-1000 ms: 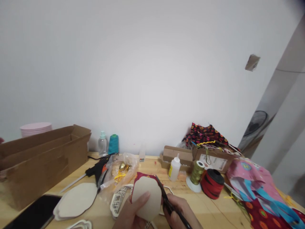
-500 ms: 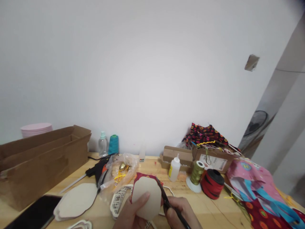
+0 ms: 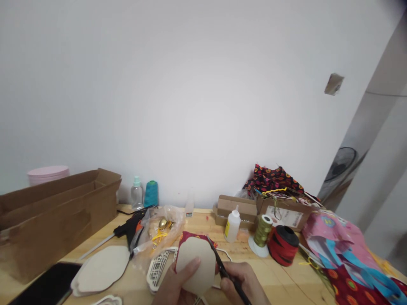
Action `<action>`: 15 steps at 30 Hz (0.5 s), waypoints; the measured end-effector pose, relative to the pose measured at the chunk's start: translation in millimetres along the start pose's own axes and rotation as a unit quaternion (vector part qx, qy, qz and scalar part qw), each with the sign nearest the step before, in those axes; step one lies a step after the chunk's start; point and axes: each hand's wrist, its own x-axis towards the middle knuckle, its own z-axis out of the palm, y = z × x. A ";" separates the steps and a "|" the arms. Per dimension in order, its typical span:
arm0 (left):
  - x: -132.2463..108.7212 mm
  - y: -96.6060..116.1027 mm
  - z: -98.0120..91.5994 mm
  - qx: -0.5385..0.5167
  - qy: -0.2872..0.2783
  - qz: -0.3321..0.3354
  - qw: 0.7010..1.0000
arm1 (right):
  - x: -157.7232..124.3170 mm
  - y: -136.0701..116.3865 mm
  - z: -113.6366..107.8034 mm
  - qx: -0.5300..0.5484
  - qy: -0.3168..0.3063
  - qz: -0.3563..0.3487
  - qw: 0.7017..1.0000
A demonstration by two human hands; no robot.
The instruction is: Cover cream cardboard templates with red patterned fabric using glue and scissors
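In the lower middle, my left hand (image 3: pixel 178 279) pinches a cream rounded card panel (image 3: pixel 203 264), thumb flat across its face. Dark red patterned fabric (image 3: pixel 190 234) lies behind the panel and sticks out along its top and left edges. My right hand (image 3: pixel 240 281) is closed around slim black scissors (image 3: pixel 219 262); their blades lie along the panel's upper right edge, at the fabric. How far the blades are apart cannot be made out. Beneath my left hand a white lattice cut-out (image 3: pixel 157 269) rests on the wooden table.
Cream panels (image 3: pixel 101 269), a phone (image 3: pixel 44 284), a glue gun (image 3: pixel 129 228) and a plastic bag (image 3: pixel 159 231) lie left, beside a long cardboard box (image 3: pixel 63 220). At right stand a glue bottle (image 3: pixel 233 226), green thread (image 3: pixel 263 231), a red spool (image 3: pixel 283 245) and pink fabric (image 3: pixel 337 233).
The scissors have shifted very slightly along the panel's right edge. Both hands keep their hold, and the view has moved only a little.
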 end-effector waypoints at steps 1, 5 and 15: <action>0.0 0.4 -0.3 0.003 -0.004 0.001 1.000 | -0.2 2.0 -0.1 0.003 -0.006 0.001 1.000; 0.5 1.8 -2.0 0.014 -0.022 0.010 1.000 | -1.4 7.7 -1.6 0.010 -0.015 0.008 1.000; 6.2 1.7 -9.9 0.023 -0.044 0.015 0.999 | -1.2 10.1 -8.7 0.000 -0.030 0.007 1.000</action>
